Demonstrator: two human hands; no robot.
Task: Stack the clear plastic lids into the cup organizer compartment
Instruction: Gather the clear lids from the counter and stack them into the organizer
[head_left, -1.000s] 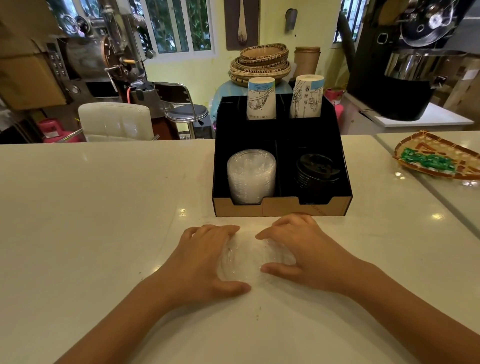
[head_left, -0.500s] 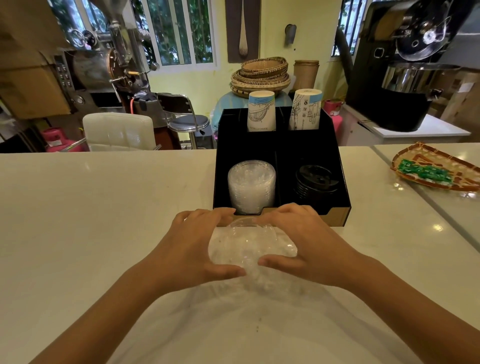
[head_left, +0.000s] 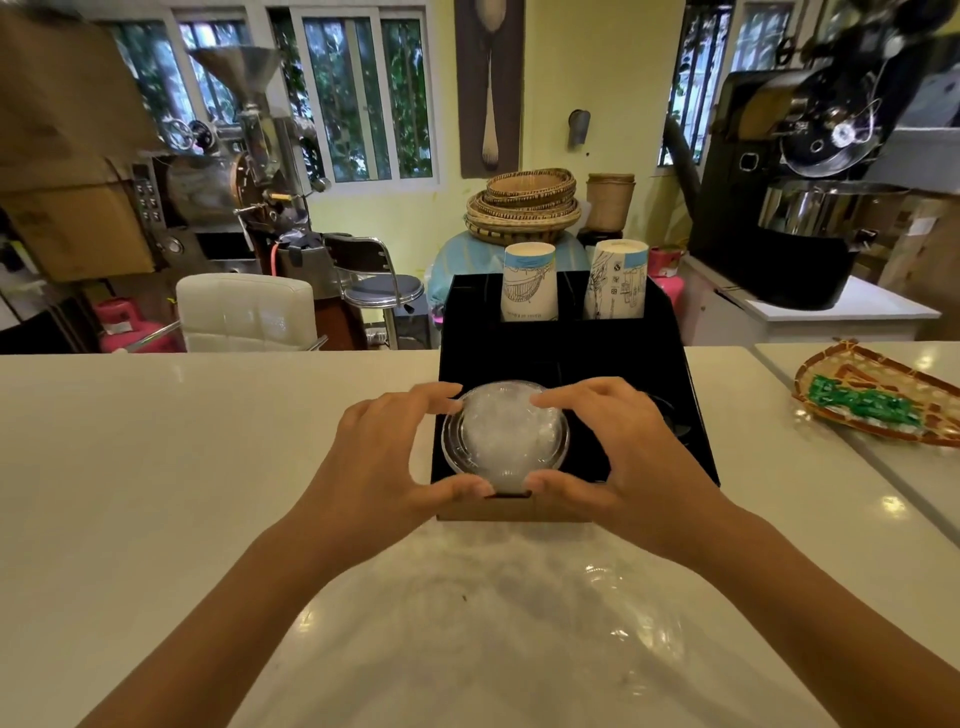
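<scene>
A stack of clear domed plastic lids (head_left: 504, 434) is held between my two hands over the front-left compartment of the black cup organizer (head_left: 691, 415). My left hand (head_left: 384, 462) grips the stack's left side with thumb near and fingers far. On the right side my right hand (head_left: 618, 457) grips it the same way. The lids that stood in that compartment are hidden under the held stack. Dark lids in the front-right compartment are mostly covered by my right hand.
Two paper cup stacks (head_left: 530, 283) (head_left: 615, 283) stand in the organizer's back compartments. A woven tray with green packets (head_left: 878, 400) lies on the counter at right. An empty clear plastic bag (head_left: 587, 623) lies on the white counter (head_left: 156, 493) near me.
Both hands lifted the lid stack off the counter and carried it forward, over the organizer's front-left compartment. The camera tilted up.
</scene>
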